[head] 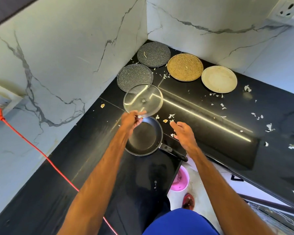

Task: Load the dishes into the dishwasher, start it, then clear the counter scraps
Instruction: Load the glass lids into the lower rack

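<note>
Where the round black frying pan (143, 138) sits, left hand (131, 120) pinches clear round glass lid (143, 99) above it. Right hand (183, 133) beside pan: fingers relaxed, empty.

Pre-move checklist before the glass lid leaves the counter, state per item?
1. Grip on round clear glass lid: ok, left hand pinches its rim.
2. Lid off black frying pan: ok, raised and tilted.
3. Right hand free: ok, open, holds nothing.
4. Dishwasher ready: cannot tell, none plainly in view.
5. Scraps cleared: not ok, white peel scraps litter the black stone counter.
</note>
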